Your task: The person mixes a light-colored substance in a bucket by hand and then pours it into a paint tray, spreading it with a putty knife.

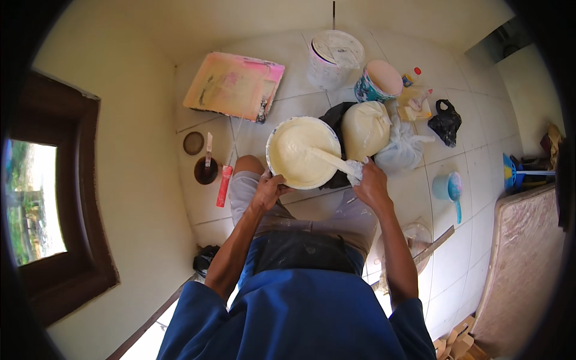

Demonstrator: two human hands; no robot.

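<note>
A round white bucket (269, 157) of thick cream-coloured paint (294, 143) stands between my knees. My left hand (270, 191) grips its near left rim, with the thumb at the edge. My right hand (371, 183) is closed round the end of a pale, paint-coated stirring stick (329, 158). Whitish rag or plastic is bunched at that end. The stick slants over the right rim, its far end dipping into the paint. Just beyond the bucket sits a tied clear bag (365, 131) of cream material, partly over black plastic.
Left of the bucket lie a stained paint tray (231, 84), a red-handled roller (224, 186) and a brush (209, 147) in a dark pot. A lidded bucket (329, 75) and a teal bucket (363, 90) stand behind. At right are a light-blue container (443, 187) and a leaning padded panel (522, 258).
</note>
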